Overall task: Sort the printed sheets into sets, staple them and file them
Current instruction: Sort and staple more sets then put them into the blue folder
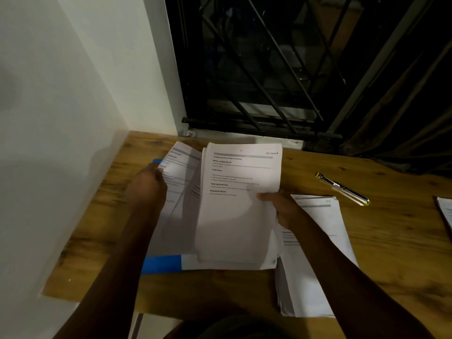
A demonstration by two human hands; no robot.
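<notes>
A white wall [61,118] runs along the left edge of the wooden desk [220,289]. Near the desk's left edge lies a blue folder [162,264], mostly covered by paper. Above it the left hand [146,189] grips the left edge of some loose sheets [181,167], fingers curled round them, so that they bow upward. Just to the right, overlapping them, is a printed stack [237,216] with "SECTION B" handwritten at its top right corner. It is over the middle of the desk, its lower end on the folder. The right hand [281,209] pinches its right edge, thumb on the top page and fingers beneath. Under the right forearm a second pile [318,253] reaches to the near edge. Farther right, towards the far edge, lies a stapler [342,188], apart from the papers. One more sheet [445,211] shows at the right edge. A barred window [269,69] stands behind the desk.
</notes>
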